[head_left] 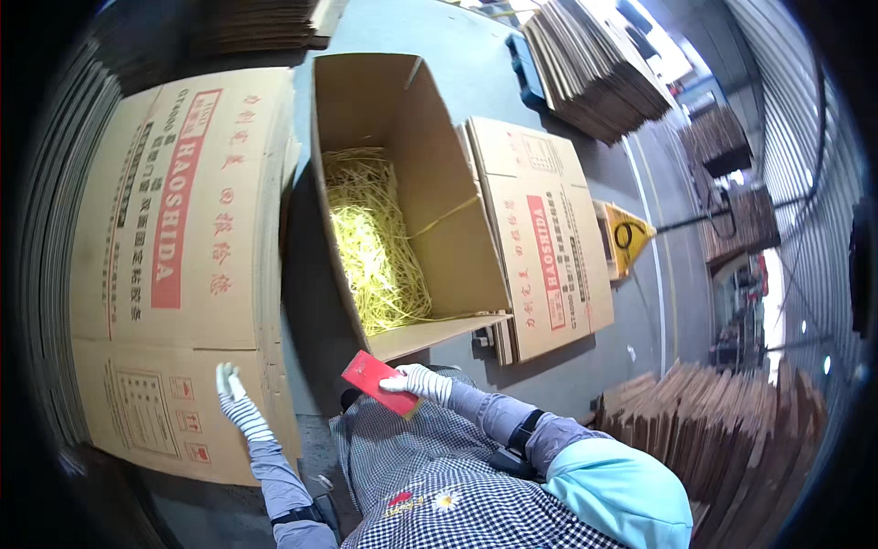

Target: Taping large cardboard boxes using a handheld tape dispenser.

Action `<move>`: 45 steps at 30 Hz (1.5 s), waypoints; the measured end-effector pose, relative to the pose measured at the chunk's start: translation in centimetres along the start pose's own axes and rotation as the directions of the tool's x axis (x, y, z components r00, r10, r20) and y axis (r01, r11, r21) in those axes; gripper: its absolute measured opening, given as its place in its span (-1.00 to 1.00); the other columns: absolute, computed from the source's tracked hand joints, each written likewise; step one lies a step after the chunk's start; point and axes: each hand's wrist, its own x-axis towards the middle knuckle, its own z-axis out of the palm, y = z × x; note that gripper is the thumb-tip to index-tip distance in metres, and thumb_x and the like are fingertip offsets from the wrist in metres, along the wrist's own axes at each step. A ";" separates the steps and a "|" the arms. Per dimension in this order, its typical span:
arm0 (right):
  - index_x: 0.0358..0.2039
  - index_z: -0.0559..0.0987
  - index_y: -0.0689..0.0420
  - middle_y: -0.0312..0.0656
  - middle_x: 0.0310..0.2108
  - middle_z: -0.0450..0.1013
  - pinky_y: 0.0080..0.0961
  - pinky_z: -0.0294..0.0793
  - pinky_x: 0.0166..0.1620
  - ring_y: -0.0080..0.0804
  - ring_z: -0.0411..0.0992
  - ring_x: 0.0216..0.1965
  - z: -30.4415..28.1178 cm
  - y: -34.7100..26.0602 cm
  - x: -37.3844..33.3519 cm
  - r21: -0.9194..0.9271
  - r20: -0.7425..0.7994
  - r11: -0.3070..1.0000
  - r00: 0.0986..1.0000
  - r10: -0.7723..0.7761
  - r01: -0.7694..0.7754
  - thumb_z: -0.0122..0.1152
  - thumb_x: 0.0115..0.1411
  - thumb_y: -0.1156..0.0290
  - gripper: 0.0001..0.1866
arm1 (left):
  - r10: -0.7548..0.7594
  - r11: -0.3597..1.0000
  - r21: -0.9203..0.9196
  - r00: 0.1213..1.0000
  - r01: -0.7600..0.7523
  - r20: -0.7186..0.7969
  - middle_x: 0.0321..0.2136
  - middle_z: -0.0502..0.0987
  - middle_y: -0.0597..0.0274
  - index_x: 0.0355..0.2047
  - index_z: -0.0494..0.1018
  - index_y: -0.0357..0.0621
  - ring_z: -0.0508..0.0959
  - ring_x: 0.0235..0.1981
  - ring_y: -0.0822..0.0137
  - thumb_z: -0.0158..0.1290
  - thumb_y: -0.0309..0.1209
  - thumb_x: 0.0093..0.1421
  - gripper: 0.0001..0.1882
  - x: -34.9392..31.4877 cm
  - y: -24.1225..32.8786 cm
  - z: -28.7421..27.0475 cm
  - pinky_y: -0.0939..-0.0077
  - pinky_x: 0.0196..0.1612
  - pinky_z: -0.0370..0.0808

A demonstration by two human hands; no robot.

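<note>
My right hand (pixel 413 382), in a white and striped glove, grips a flat red rectangular packet (pixel 377 379) by its right side, just in front of the near edge of a tall open carton (pixel 457 247). Its exact kind does not show. A tangled heap of thin yellow strips (pixel 380 274) lies on the bottom of the carton, and one strip hangs over the right wall. My left hand (pixel 241 403), gloved alike, is held over the near right part of a stack of flattened printed cartons (pixel 219 366). Its fingers stretch out and hold nothing.
Right of the open carton lies another pile of flattened cartons (pixel 540 247). Beyond it stands a yellow-fronted hand truck (pixel 626 240) with a long handle. Stacked cardboard (pixel 594 73) sits at the back near a blue pallet (pixel 525 73). More cardboard bundles (pixel 713 430) stand at the right.
</note>
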 end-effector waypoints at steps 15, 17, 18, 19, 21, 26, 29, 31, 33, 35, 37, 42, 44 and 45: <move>0.07 0.47 0.19 -0.18 -0.03 0.48 -0.32 0.45 0.07 -0.33 0.47 -0.05 -4.0 27.8 -15.4 0.701 -0.657 0.116 0.572 0.491 0.704 0.41 0.08 0.25 -0.43 | -0.739 0.486 0.639 -0.110 0.596 0.665 -0.07 0.56 0.01 0.15 0.33 -0.20 0.59 -0.11 0.17 0.06 -0.19 0.28 -0.49 -25.4 -1.6 32.4 0.28 -0.02 0.50; 0.10 0.44 0.18 -0.19 0.00 0.46 -0.31 0.43 0.09 -0.33 0.45 0.00 -2.6 27.7 -17.9 0.663 -0.665 0.078 0.538 0.518 0.745 0.40 0.08 0.23 -0.40 | -0.821 0.418 0.680 -0.071 0.603 0.567 0.01 0.50 -0.05 0.21 0.26 -0.16 0.52 0.02 0.04 0.06 -0.23 0.27 -0.45 -27.2 -7.8 30.9 0.19 0.05 0.47; 0.12 0.43 0.18 -0.20 0.02 0.45 -0.31 0.42 0.11 -0.33 0.43 0.02 -2.0 28.2 -19.0 0.632 -0.687 0.081 0.509 0.518 0.771 0.39 0.09 0.21 -0.38 | -0.866 0.376 0.688 -0.029 0.621 0.500 -0.03 0.52 -0.02 0.20 0.27 -0.13 0.53 0.02 0.04 0.06 -0.29 0.26 -0.48 -28.2 -10.6 30.8 0.19 0.05 0.46; 0.13 0.41 0.18 -0.20 0.03 0.44 -0.31 0.40 0.12 -0.33 0.41 0.03 -0.6 29.4 -20.8 0.627 -0.674 0.107 0.468 0.571 0.772 0.39 0.08 0.19 -0.36 | -0.891 0.351 0.707 -0.014 0.613 0.455 -0.08 0.53 0.02 0.19 0.28 -0.12 0.54 -0.04 0.09 0.05 -0.32 0.25 -0.49 -30.4 -12.6 30.9 0.25 0.00 0.48; 0.15 0.39 0.19 -0.21 0.02 0.43 -0.29 0.36 0.15 -0.32 0.41 0.03 2.0 29.8 -23.0 0.631 -0.627 0.141 0.394 0.672 0.763 0.39 0.07 0.11 -0.30 | -0.898 0.385 0.724 0.053 0.572 0.436 -0.21 0.53 0.14 0.16 0.30 -0.11 0.54 -0.21 0.21 0.04 -0.37 0.24 -0.54 -31.9 -18.3 30.6 0.36 -0.16 0.49; 0.19 0.37 0.14 -0.19 0.07 0.39 -0.23 0.33 0.19 -0.28 0.37 0.08 7.4 27.3 -25.0 0.683 -0.462 -0.035 0.469 0.753 0.729 0.32 0.12 0.08 -0.31 | -0.810 0.497 0.861 0.411 0.105 0.418 -0.29 0.56 0.04 -0.08 0.44 -0.42 0.53 -0.40 0.21 0.09 -0.21 0.14 -0.51 -29.0 -31.1 31.1 0.35 -0.20 0.45; 0.19 0.36 0.14 -0.18 0.07 0.39 -0.20 0.33 0.19 -0.27 0.37 0.09 10.3 26.6 -25.4 0.683 -0.378 -0.111 0.479 0.792 0.722 0.32 0.13 0.08 -0.32 | -0.873 0.438 0.890 0.297 0.129 0.387 -0.30 0.52 0.20 -0.02 0.43 -0.19 0.47 -0.44 0.30 0.17 -0.18 0.17 -0.54 -29.7 -30.8 29.9 0.41 -0.38 0.40; 0.19 0.36 0.14 -0.17 0.07 0.40 -0.17 0.34 0.19 -0.25 0.38 0.08 10.4 26.0 -24.8 0.660 -0.316 -0.181 0.487 0.814 0.730 0.32 0.13 0.08 -0.31 | -0.897 0.383 0.868 0.352 0.316 0.267 -0.28 0.52 0.18 -0.05 0.45 -0.21 0.48 -0.43 0.29 0.19 -0.14 0.15 -0.52 -33.1 -27.9 31.6 0.39 -0.35 0.40; 0.18 0.36 0.14 -0.16 0.07 0.40 -0.16 0.35 0.18 -0.25 0.38 0.08 12.9 28.6 -24.2 0.615 -0.300 -0.224 0.488 0.820 0.756 0.32 0.13 0.08 -0.31 | -0.930 0.288 0.852 0.339 0.438 0.140 -0.23 0.53 0.13 -0.07 0.48 -0.21 0.50 -0.39 0.26 0.23 -0.08 0.14 -0.49 -36.1 -23.0 32.9 0.39 -0.34 0.42; 0.17 0.37 0.17 -0.16 0.07 0.40 -0.17 0.38 0.17 -0.24 0.39 0.08 12.6 29.1 -21.5 0.604 -0.317 -0.301 0.568 0.760 0.738 0.33 0.13 0.10 -0.32 | -0.917 0.392 0.832 0.238 0.392 0.319 -0.27 0.52 0.23 -0.10 0.47 -0.19 0.49 -0.39 0.35 0.22 -0.13 0.16 -0.56 -34.9 -19.6 34.2 0.42 -0.35 0.44; 0.17 0.37 0.18 -0.16 0.08 0.40 -0.18 0.38 0.17 -0.24 0.39 0.08 9.4 28.4 -18.4 0.606 -0.358 -0.341 0.629 0.690 0.719 0.31 0.15 0.11 -0.34 | -0.835 0.548 0.760 0.276 0.350 0.476 -0.38 0.50 0.33 -0.20 0.49 -0.19 0.45 -0.42 0.44 0.17 -0.16 0.21 -0.65 -33.5 -14.4 34.8 0.52 -0.36 0.39; 0.27 0.25 0.16 -0.17 0.22 0.29 -0.21 0.23 0.28 -0.27 0.26 0.22 -11.4 38.1 3.6 0.610 -0.718 -0.240 0.655 0.234 0.755 0.12 0.27 -0.04 -0.29 | -0.685 0.728 0.607 0.352 0.318 0.638 -0.28 0.57 0.36 -0.12 0.52 -0.26 0.50 -0.27 0.52 0.14 -0.29 0.26 -0.69 -28.3 -16.4 35.9 0.56 -0.14 0.44; 0.31 0.20 0.10 -0.22 0.25 0.24 -0.25 0.17 0.31 -0.32 0.22 0.25 -21.0 40.7 10.1 0.596 -0.761 -0.217 0.630 0.155 0.773 0.10 0.24 -0.15 -0.21 | -0.663 0.748 0.596 0.311 0.292 0.681 -0.24 0.59 0.31 -0.10 0.53 -0.26 0.52 -0.23 0.46 0.13 -0.34 0.26 -0.72 -28.6 -19.2 33.8 0.53 -0.11 0.44; 0.29 0.22 0.13 -0.19 0.23 0.25 -0.24 0.21 0.28 -0.31 0.24 0.22 -26.9 41.3 11.4 0.533 -0.815 -0.182 0.559 0.151 0.826 0.16 0.20 -0.17 -0.17 | -0.654 0.755 0.596 0.269 0.273 0.706 -0.19 0.58 0.31 -0.02 0.49 -0.24 0.51 -0.18 0.46 0.13 -0.34 0.27 -0.67 -29.7 -19.4 34.8 0.52 -0.08 0.44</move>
